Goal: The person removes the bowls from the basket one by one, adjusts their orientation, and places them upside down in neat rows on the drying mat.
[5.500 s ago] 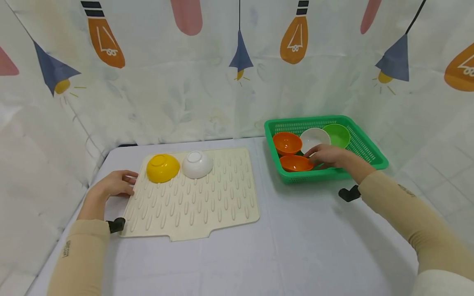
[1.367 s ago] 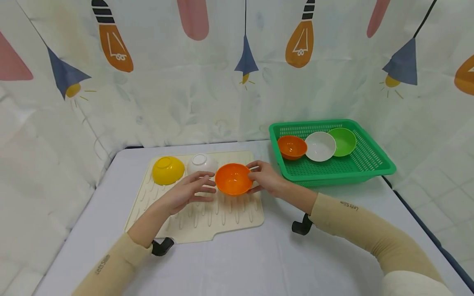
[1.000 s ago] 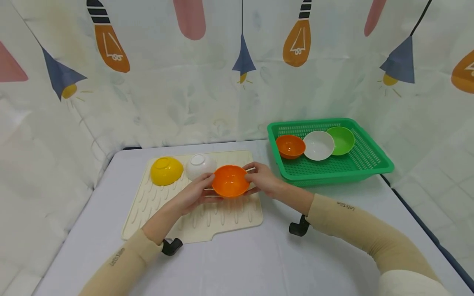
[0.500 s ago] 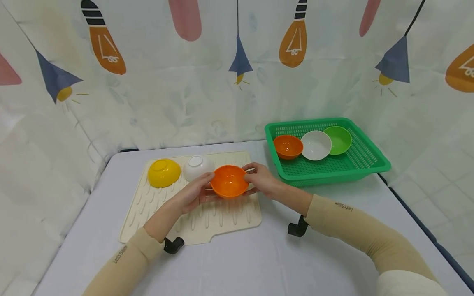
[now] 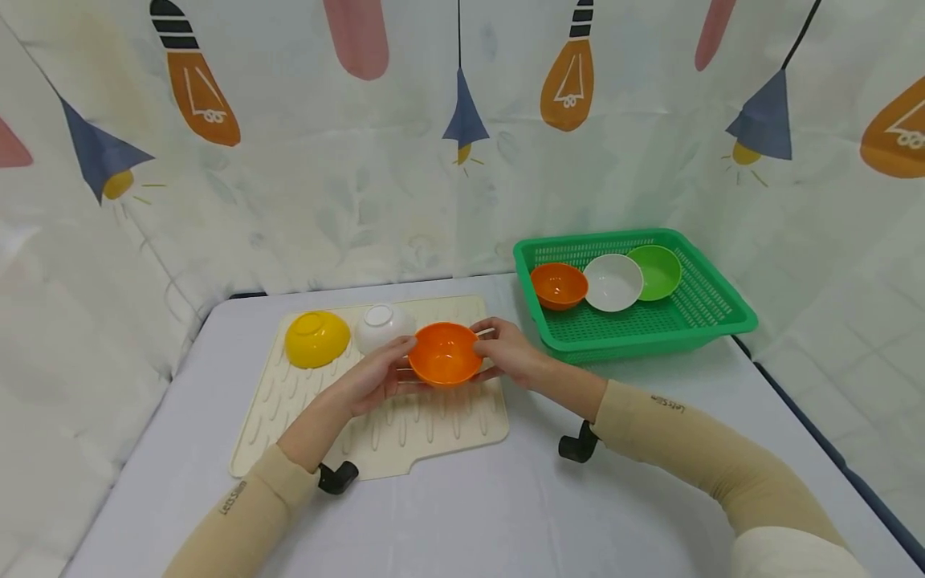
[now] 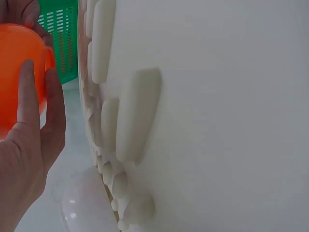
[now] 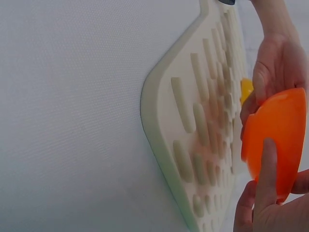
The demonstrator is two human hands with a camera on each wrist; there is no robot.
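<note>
Both hands hold an orange bowl (image 5: 445, 355), mouth up and tilted toward the head camera, above the ribbed cream draining mat (image 5: 405, 437). My left hand (image 5: 372, 379) grips its left side, thumb near the rim and fingers beneath. On the opposite side my right hand (image 5: 510, 353) pinches the rim, with a finger against the outer wall in the right wrist view. Upside down at the back of the mat sit a yellow bowl (image 5: 316, 339) and a white bowl (image 5: 381, 325), the white one partly hidden by the left hand and the orange bowl.
A green plastic basket (image 5: 621, 347) stands at the back right of the white-covered table (image 5: 491, 514). Inside it are another orange bowl (image 5: 559, 286), a white bowl (image 5: 613, 283) and a green bowl (image 5: 658, 273), mouths up. A patterned curtain (image 5: 325, 217) hangs behind.
My right hand has brought the orange bowl out of the basket and left over the mat. My left hand has left the mat's edge and taken hold of the bowl too. Lately both stay nearly still.
</note>
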